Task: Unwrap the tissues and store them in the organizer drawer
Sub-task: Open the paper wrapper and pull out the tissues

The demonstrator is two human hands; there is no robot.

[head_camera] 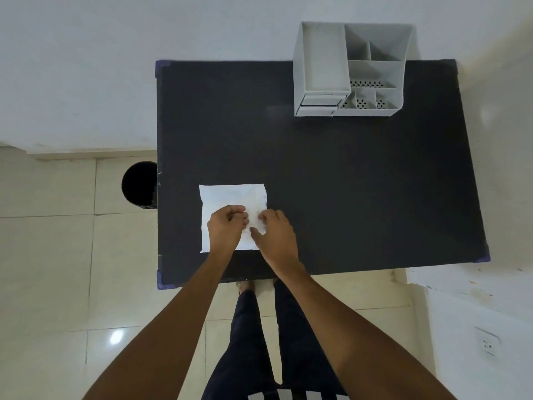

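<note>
A flat white pack of tissues [227, 197] in a clear wrapper lies on the black table [346, 183], near its front left part. My left hand [226, 226] rests on the pack with fingers curled, pinching the wrapper near the middle. My right hand [277, 232] pinches the wrapper beside it, at the pack's right side. The white organizer [349, 70] stands at the table's far edge, right of centre. Its small drawer [318, 106] at the front left bottom looks closed.
A black round bin [140, 184] stands on the tiled floor against the table's left edge. White walls run behind and to the right, with a socket [487, 345] low on the right. My legs are below the table's front edge.
</note>
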